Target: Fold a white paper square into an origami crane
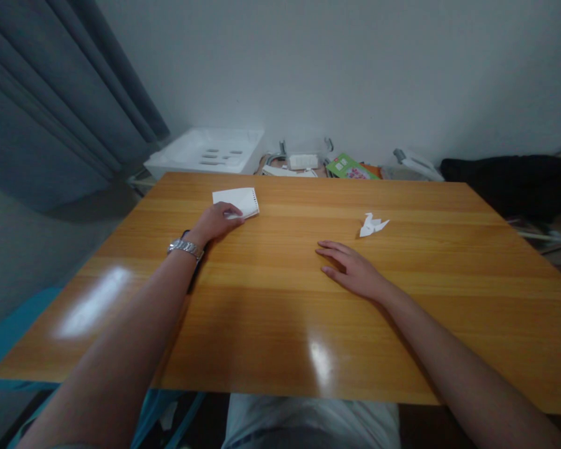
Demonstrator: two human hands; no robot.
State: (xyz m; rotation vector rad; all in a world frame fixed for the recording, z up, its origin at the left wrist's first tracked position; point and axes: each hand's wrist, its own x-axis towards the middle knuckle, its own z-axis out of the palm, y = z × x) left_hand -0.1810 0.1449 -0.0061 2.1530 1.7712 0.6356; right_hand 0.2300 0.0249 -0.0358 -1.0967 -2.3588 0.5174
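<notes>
Left hand (216, 221) on near edge of white pad (240, 197), can't tell if gripping; right hand (350, 268) released, fingers loosely spread. Pad: flat, rectangular, perforated-looking right side, near surface's (262, 330) far edge, left of centre. White folded-paper bird (372, 226) beyond right hand.
</notes>
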